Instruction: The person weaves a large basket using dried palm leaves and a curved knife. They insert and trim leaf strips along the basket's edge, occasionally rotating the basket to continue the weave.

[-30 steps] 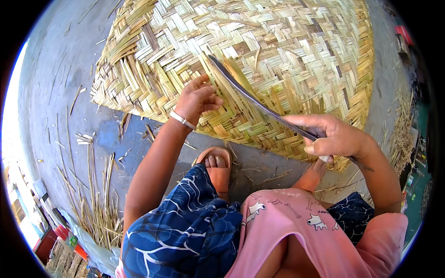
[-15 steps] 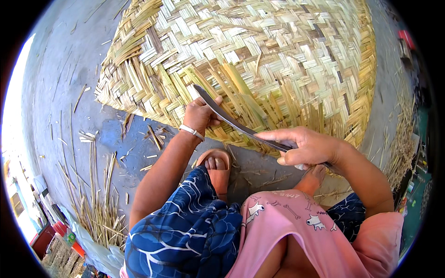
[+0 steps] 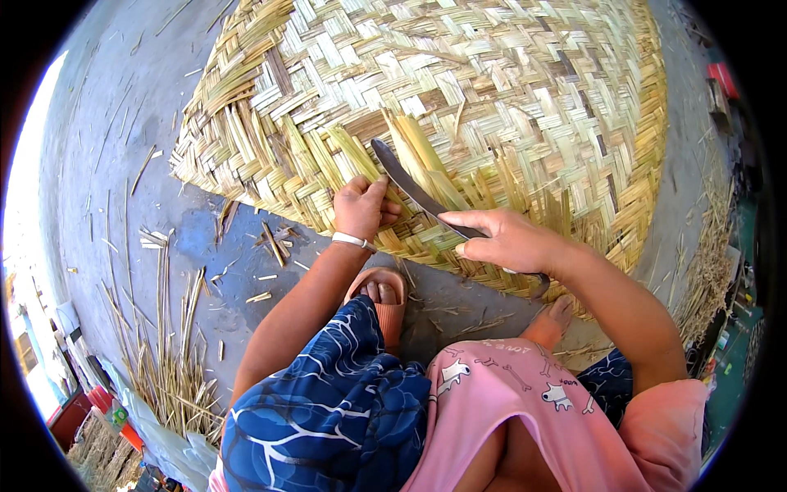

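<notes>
A large woven mat (image 3: 508,90) of pale flat strips spreads across the floor in front of me, with loose strip ends (image 3: 418,152) sticking up near its near edge. My right hand (image 3: 512,242) is wrapped round a curved, dark-bladed knife (image 3: 407,184), its index finger and thumb along the back end of the blade. The blade slants up to the left over the upright strip ends. Just left of it, my left hand (image 3: 362,209) is closed in a pinch at the mat's near edge; a strip appears to be between the fingers, partly hidden.
A bundle of thin dry stalks (image 3: 168,361) lies on the grey floor (image 3: 90,246) at left, among scattered offcuts. My sandalled foot (image 3: 381,299) stands close to the mat's near edge. Dry stalks (image 3: 709,262) pile up along the right side.
My right hand has moved left and away from me, carrying the knife, whose tip has shifted right and farther out. My left hand has moved slightly right and nearer, below the blade.
</notes>
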The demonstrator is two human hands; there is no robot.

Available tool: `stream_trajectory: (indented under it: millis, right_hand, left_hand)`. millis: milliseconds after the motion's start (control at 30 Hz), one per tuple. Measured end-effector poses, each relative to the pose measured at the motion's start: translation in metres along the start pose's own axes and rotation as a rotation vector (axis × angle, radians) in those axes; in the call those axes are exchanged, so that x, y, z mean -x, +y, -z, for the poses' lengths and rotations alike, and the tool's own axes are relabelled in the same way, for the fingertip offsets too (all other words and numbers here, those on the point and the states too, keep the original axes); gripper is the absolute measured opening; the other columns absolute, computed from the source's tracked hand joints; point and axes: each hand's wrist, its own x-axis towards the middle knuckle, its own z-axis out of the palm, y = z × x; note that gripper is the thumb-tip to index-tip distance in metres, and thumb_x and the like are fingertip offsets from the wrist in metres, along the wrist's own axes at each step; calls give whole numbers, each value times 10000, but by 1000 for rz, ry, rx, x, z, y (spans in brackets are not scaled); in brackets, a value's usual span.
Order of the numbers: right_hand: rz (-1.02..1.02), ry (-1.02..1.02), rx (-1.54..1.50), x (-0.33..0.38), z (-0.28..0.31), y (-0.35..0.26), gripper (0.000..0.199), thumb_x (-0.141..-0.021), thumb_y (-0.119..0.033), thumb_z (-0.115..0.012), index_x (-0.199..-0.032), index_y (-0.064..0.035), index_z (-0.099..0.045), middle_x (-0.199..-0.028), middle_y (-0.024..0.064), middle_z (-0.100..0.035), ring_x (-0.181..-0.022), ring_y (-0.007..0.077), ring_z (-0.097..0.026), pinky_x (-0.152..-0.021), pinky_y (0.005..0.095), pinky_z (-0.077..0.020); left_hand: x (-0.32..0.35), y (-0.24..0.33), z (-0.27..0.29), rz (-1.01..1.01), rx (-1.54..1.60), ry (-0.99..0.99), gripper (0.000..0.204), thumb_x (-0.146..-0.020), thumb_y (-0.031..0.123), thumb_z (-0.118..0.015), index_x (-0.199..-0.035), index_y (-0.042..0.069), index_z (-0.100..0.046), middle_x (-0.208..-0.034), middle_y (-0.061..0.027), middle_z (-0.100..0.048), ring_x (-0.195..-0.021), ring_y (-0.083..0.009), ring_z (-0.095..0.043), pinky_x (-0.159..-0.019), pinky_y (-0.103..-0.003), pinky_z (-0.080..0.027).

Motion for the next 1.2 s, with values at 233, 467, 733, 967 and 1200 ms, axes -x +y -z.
stream_trajectory:
  millis: [233, 467, 733, 967, 1200]
  right_hand:
    - [-146, -47, 436, -1, 14, -49, 561, -813, -284, -540, -1348, -115, -516, -960, 217, -664, -898, 336, -644, -796, 426, -498]
    - [-51, 247, 685, -21, -31, -19, 475, -801, -253, -556, -1258, -123, -552, -808, 186, -677, -763, 366, -662, -684, 493, -519]
    - [37, 346, 773, -42, -36, -7, 428, -777, -213, -570, -1191, -102, -570, -684, 165, -660, -649, 344, -663, -589, 469, -518]
    - [55, 351, 834, -42, -38, -11, 408, -775, -203, -574, -1164, -79, -587, -662, 159, -657, -632, 322, -667, -568, 451, -516]
    - [38, 267, 847, -19, -35, -17, 434, -768, -185, -568, -1178, -41, -581, -651, 151, -648, -614, 324, -655, -548, 454, -499]
  left_hand:
    - [3, 0, 7, -112, 115, -46, 176, -925, 220, -629, -899, 50, -594, -717, -41, -636, -558, -95, -613, -454, -197, -488]
    - [-8, 18, 11, -9, 192, -38, 210, -928, 267, -627, -895, 59, -616, -725, -17, -627, -539, -90, -593, -434, -217, -445]
    - [-8, 19, 9, 361, 303, -190, 131, -909, 178, -613, -853, 61, -632, -699, -13, -609, -486, -100, -515, -409, -247, -390]
    - [-32, 31, 3, 226, 83, -24, 203, -899, 238, -660, -914, 40, -621, -741, -41, -632, -576, -134, -625, -463, -262, -509]
    - [-18, 32, 13, -328, -971, 73, 384, -779, 377, -762, -761, 9, -657, -626, -111, -645, -570, -211, -640, -553, -332, -503]
